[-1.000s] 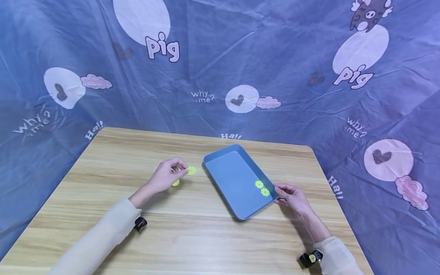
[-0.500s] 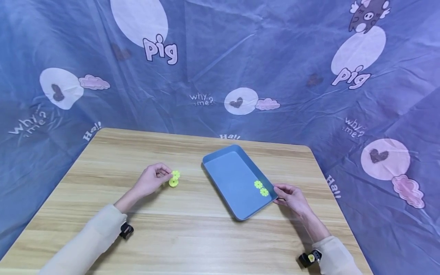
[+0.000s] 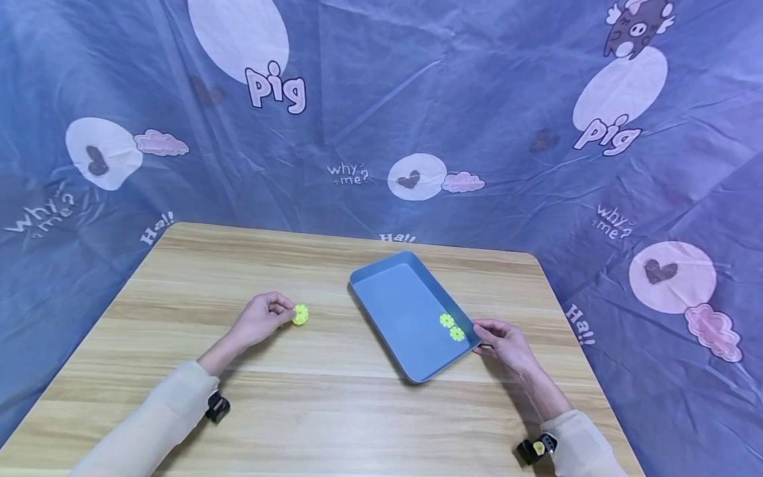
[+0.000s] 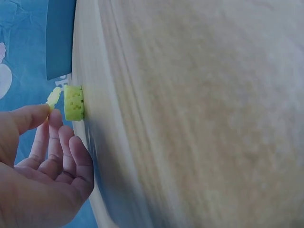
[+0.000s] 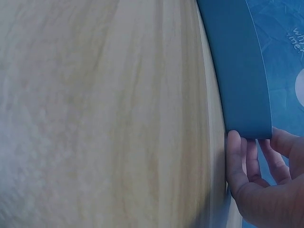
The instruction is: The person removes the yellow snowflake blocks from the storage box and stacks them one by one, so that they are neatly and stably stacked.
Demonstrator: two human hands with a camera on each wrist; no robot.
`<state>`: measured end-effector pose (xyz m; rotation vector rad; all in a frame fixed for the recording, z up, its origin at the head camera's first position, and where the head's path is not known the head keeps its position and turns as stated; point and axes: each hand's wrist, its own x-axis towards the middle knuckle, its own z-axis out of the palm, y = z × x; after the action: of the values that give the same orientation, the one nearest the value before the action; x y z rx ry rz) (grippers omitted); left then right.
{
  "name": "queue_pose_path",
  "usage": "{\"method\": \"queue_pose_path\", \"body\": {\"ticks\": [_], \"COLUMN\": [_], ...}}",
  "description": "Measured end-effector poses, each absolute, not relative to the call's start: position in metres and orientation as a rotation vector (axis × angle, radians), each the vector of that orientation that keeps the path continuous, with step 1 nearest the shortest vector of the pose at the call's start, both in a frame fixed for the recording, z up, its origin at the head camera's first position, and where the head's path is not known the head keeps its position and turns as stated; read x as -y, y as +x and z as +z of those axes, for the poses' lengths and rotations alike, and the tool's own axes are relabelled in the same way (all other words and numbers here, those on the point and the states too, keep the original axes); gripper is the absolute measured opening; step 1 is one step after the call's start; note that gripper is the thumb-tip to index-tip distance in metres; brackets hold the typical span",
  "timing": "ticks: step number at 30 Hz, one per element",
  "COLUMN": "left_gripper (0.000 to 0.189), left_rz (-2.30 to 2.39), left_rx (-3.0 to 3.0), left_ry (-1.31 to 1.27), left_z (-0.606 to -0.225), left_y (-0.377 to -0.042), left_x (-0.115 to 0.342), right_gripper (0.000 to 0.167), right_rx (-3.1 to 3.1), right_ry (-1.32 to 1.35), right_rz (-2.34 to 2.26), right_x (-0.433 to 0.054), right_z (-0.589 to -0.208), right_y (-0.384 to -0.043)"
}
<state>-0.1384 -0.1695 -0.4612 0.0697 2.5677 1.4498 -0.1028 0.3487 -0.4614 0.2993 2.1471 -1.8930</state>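
With thumb and fingertips my left hand (image 3: 261, 319) pinches a thin yellow-green flower-shaped disc (image 4: 54, 96). Just beside it, on the table, stands a short stack of similar discs (image 4: 74, 103); from the head view the held disc (image 3: 301, 313) covers most of that stack. A blue rectangular tray (image 3: 390, 301) lies at an angle right of the middle. My right hand (image 3: 508, 346) grips its near right corner, thumb at the rim and fingers against the outer wall. Two flower-shaped discs, one (image 3: 446, 320) and another (image 3: 457, 333), lie flat inside, near that corner.
The wooden table (image 3: 334, 424) extends on all sides of the tray. Behind it hangs a blue printed cloth (image 3: 357, 99), close to the table's far edge. Small black devices (image 3: 218, 406) sit at both wrists.
My left hand has drawn back leftward and down with the pinched disc, from the gap beside the tray to over the stack. The right hand and tray have hardly moved.
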Motion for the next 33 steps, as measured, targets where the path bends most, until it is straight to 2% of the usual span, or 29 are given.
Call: {"method": "queue_pose_path", "body": {"ticks": [11,23,33], "left_gripper": [0.022,0.020,0.019], "left_rz": [1.396,1.343,1.314], "left_rx": [-2.583,-2.607,-2.619], "left_ry": [0.040,0.047,0.038], "left_z": [-0.4632,-0.4662,-0.4654], "left_y": [-0.1393,-0.1413,-0.1411], "left_x": [0.1693,0.1696,0.1688], "right_gripper": [0.024,0.034,0.027], "right_rx": [-2.142,-2.162,-2.143], "right_ry": [0.304,0.315,0.308], "right_rz": [-1.896,-1.866,-1.892], "right_x": [-0.3490,-0.3482,-0.3500], "right_z": [-0.4612,-0.4606,-0.4624], "right_y": [-0.1029,-0.1024,-0.1039]}}
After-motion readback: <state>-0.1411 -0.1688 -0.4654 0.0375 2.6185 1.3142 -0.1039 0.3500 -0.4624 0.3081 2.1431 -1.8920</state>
